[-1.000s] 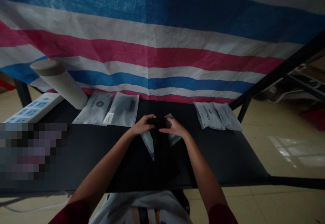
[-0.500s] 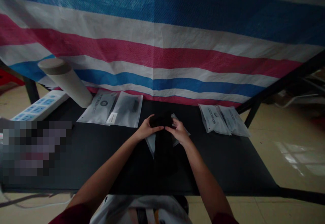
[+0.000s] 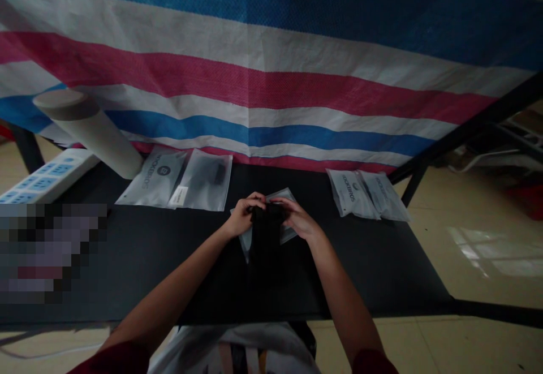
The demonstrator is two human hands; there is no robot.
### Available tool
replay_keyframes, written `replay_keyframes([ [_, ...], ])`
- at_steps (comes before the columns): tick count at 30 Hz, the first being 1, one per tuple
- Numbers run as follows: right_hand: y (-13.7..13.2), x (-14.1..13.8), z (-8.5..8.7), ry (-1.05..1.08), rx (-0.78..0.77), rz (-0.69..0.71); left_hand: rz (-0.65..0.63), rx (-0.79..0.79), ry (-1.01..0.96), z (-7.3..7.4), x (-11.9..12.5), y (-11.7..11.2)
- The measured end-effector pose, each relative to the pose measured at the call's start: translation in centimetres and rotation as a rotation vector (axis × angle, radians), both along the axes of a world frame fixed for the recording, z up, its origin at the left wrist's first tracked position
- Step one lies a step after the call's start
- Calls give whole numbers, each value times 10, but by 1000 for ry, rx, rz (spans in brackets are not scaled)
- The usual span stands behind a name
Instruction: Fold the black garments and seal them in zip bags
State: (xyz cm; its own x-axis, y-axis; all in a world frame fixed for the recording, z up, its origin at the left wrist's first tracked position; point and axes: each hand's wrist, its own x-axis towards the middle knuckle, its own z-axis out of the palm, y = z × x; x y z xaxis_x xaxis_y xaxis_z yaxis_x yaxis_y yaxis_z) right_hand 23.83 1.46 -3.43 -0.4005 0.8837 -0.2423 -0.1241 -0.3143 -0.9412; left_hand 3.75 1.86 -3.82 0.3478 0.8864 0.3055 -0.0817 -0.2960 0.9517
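Note:
Between my two hands is a piece of black cloth (image 3: 266,238), its lower part hanging or lying toward me; in this dim light I cannot tell what garment it is. The fingers of my left hand (image 3: 244,215) are closed on its upper left edge. My right hand (image 3: 299,218) grips the upper right edge, fingers bent over the top. Under and behind the cloth lies a translucent plastic bag (image 3: 285,194), of which only the edges and corners show.
Two frosted zip bags (image 3: 203,179) lie at the back left, another pair (image 3: 358,193) at the back right. A pale bottle (image 3: 95,130) and a white power strip (image 3: 51,176) stand left. A striped tarp (image 3: 254,91) hangs behind the black table (image 3: 360,272).
Both hands have drawn the cloth's upper edge inward, and my fingers have shifted over its top. The cloth looks narrower and more bunched. The whole view has moved slightly.

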Motion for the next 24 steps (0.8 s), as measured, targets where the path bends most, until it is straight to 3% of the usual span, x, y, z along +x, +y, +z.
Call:
replay_keyframes([
  [5,-4,-1,7,-6,-156,22,72,6,47,9,0,-4],
  [9,-7,-1,10,-104,-67,6,95,-40,38,17,2,-9],
  [18,-7,-1,17,27,-12,-310,-36,-636,-178,10,15,-17],
  [24,-1,4,19,-129,307,-414,-35,-894,-114,13,11,-16],
])
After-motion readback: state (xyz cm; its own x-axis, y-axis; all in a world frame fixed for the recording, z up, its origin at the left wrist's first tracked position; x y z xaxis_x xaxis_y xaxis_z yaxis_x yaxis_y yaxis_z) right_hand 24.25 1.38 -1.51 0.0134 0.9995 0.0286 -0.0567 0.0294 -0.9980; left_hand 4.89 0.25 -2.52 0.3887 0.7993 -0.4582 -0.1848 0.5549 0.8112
